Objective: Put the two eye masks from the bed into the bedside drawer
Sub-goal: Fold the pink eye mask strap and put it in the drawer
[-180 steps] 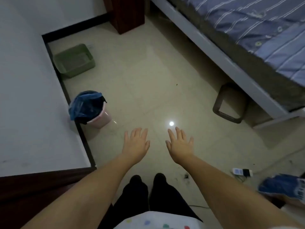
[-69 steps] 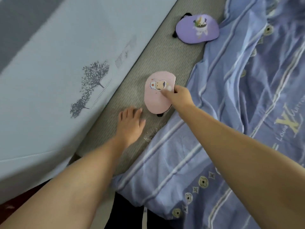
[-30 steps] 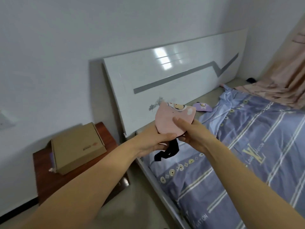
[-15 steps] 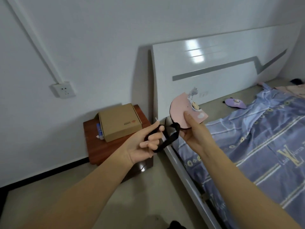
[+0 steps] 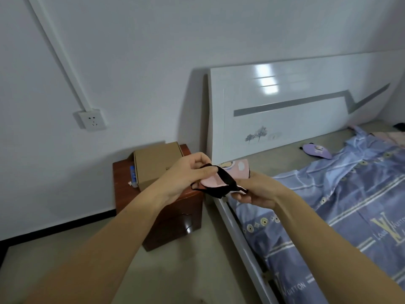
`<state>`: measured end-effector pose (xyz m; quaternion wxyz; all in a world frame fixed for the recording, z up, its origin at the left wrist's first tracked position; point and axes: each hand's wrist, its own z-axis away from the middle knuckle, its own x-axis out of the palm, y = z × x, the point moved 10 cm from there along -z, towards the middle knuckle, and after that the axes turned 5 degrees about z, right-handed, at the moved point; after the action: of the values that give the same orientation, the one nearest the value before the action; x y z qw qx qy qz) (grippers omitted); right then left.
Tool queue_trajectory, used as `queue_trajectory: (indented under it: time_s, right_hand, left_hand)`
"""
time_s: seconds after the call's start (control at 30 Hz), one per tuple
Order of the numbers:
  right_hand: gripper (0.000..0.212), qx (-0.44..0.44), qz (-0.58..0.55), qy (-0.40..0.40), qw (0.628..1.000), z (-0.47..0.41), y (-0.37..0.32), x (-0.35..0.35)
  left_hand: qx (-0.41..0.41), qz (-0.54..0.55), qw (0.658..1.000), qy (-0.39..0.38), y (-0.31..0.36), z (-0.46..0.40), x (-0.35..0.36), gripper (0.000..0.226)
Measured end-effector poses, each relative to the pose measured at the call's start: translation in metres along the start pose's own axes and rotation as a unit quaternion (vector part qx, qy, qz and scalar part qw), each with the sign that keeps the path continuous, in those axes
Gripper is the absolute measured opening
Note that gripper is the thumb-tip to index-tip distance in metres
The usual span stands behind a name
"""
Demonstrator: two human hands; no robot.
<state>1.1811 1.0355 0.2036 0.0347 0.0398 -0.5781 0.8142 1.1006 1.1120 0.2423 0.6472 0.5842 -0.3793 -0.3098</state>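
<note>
We note a white headboard (image 5: 306, 110) against a pale wall (image 5: 153, 51); left of it a reddish nightstand (image 5: 175, 216), farther left a wall socket (image 5: 92, 119). Beige floor (image 5: 175, 277) below.

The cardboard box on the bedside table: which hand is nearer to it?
Left. The left hand is in front of the cardboard box, overlapping its right edge in the picture. The right hand is farther right, over the bed edge.

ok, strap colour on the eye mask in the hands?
Black strap on the pink eye mask, seen in the head view.
</note>
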Motion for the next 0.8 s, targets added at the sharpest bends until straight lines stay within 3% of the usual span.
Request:
queue_trajectory:
  time_s: [0.1,0.23,0.43,0.57,0.63,0.7,0.73,0.8]
  right_hand:
    - [0.013,-0.016,-0.072,0.020,0.997,-0.001,0.002,-0.009]
    - [0.021,-0.036,-0.151,-0.002,0.988,-0.002,0.001,-0.004]
    - [0.029,-0.053,-0.108,-0.132,0.984,0.002,-0.010,0.033]
    - [0.031,-0.058,-0.042,-0.150,0.986,0.004,-0.019,0.050]
    - [0.029,-0.073,-0.056,-0.101,0.991,-0.001,-0.023,0.043]
    - [0.014,-0.096,-0.086,0.009,0.992,-0.006,-0.023,0.019]
    - [0.007,-0.105,-0.098,0.062,0.988,-0.006,-0.021,0.005]
    - [0.017,-0.113,-0.086,0.129,0.981,-0.004,-0.014,-0.015]
  left_hand:
    - [0.007,0.040,0.999,0.014,-0.001,-0.004,-0.001,0.007]
    - [0.009,0.133,0.991,0.028,-0.006,-0.003,-0.001,0.004]
    - [-0.033,0.209,0.977,0.011,-0.004,-0.001,0.012,0.004]
    - [-0.127,0.288,0.949,-0.014,-0.027,0.005,0.036,0.018]
    - [-0.107,0.300,0.948,-0.013,-0.031,0.006,0.035,0.028]
    - [-0.060,0.273,0.960,0.009,-0.026,0.008,0.025,0.028]
    - [-0.053,0.254,0.964,0.064,-0.028,0.010,0.011,0.033]
    - [-0.050,0.211,0.961,0.170,-0.034,0.018,-0.020,0.045]
